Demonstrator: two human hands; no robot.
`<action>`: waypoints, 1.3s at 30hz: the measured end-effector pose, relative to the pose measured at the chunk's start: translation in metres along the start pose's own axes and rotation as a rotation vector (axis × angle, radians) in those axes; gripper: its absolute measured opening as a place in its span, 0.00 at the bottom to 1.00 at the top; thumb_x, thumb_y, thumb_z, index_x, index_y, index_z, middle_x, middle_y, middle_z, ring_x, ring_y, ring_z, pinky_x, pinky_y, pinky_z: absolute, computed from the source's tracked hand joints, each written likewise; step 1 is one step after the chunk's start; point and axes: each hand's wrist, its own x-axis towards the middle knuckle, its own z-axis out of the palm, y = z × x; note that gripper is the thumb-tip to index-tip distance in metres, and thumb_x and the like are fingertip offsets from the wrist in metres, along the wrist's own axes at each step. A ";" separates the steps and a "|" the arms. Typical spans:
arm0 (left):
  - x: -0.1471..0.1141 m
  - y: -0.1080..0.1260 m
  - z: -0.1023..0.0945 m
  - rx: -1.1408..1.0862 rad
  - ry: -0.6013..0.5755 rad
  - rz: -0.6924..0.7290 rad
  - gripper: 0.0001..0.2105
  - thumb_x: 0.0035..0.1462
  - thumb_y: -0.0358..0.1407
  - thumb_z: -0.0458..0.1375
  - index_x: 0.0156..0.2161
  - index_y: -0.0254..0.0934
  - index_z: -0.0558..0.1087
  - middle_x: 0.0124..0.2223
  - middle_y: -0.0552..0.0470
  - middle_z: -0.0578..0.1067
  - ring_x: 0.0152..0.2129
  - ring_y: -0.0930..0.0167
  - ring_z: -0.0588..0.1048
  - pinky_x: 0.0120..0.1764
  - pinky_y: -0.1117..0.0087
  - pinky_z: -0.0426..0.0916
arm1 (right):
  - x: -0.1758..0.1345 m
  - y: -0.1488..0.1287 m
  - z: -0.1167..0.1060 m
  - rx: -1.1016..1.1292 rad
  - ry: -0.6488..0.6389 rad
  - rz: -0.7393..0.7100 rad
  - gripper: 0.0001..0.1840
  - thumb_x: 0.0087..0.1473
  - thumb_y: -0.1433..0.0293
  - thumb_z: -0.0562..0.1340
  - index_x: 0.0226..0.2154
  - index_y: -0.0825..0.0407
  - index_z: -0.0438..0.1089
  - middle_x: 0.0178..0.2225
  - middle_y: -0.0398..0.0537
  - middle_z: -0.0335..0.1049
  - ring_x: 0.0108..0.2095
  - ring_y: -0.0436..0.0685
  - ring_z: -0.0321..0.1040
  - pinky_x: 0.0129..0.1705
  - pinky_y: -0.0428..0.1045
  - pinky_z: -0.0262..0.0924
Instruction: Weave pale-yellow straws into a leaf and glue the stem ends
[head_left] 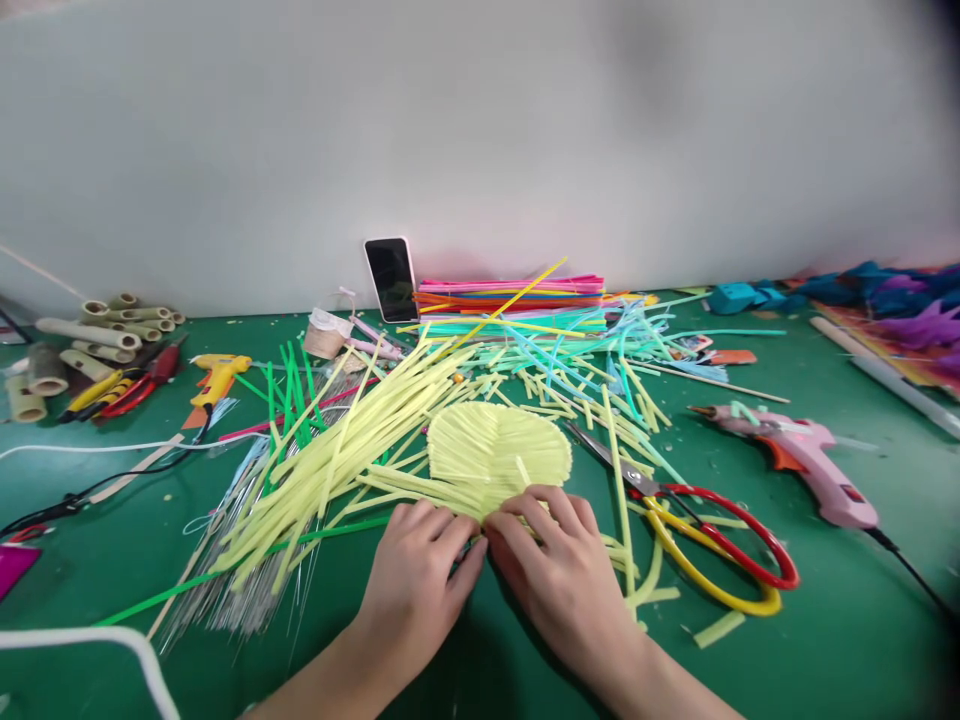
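Leaf (499, 450) of pale yellow fuzzy strips, broad and rounded at its far end, is what we look at here. We judge it light and softly springy, stiffened along the strips if there is wire inside, with a fuzzy face that should not slip under the fingers. It looks easy to bend out of shape, so we would take hold at the narrow near end, where the strips draw together, and leave the wide far edge unpressed. Taking the meeting point of the fingertips as the middle of our clock, we find the leaf at twelve o'clock, reaching away over the green table (862, 620). The left hand (416, 565), at eight, seems to pinch that near end between thumb and forefinger. The right hand (559, 565), at four, curls its fingers over the near right edge; its thumb is hidden, so we cannot tell whether it grasps or only presses. We see a heap of loose yellow strips (360, 440) at ten o'clock, and scissors (637, 482) between two and three, with a pink glue gun (806, 455) farther out the same way.
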 end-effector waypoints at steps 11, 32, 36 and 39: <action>0.003 0.000 0.000 0.005 0.032 0.015 0.08 0.65 0.35 0.54 0.34 0.40 0.73 0.29 0.53 0.74 0.29 0.65 0.70 0.34 0.63 0.59 | 0.005 0.010 -0.005 -0.039 -0.034 -0.033 0.08 0.63 0.74 0.57 0.37 0.52 0.73 0.35 0.49 0.72 0.40 0.59 0.61 0.40 0.54 0.51; 0.001 -0.012 0.004 0.280 0.114 0.233 0.19 0.67 0.41 0.51 0.59 0.36 0.69 0.60 0.51 0.72 0.60 0.57 0.67 0.61 0.51 0.54 | 0.001 0.011 -0.007 -0.078 0.028 -0.074 0.08 0.61 0.75 0.59 0.38 0.51 0.75 0.43 0.47 0.77 0.45 0.61 0.64 0.44 0.55 0.55; -0.001 -0.012 0.007 0.301 0.085 0.216 0.21 0.68 0.42 0.50 0.61 0.35 0.67 0.62 0.48 0.69 0.60 0.59 0.67 0.63 0.51 0.52 | 0.000 0.012 -0.006 -0.094 0.023 -0.076 0.08 0.60 0.75 0.60 0.39 0.51 0.75 0.44 0.47 0.77 0.45 0.61 0.64 0.44 0.55 0.55; -0.002 -0.010 0.006 0.294 0.063 0.205 0.23 0.67 0.45 0.51 0.61 0.35 0.66 0.63 0.48 0.68 0.61 0.59 0.66 0.65 0.51 0.50 | 0.000 0.016 -0.006 -0.091 0.012 -0.086 0.08 0.60 0.75 0.60 0.40 0.52 0.75 0.43 0.47 0.77 0.44 0.60 0.64 0.44 0.54 0.56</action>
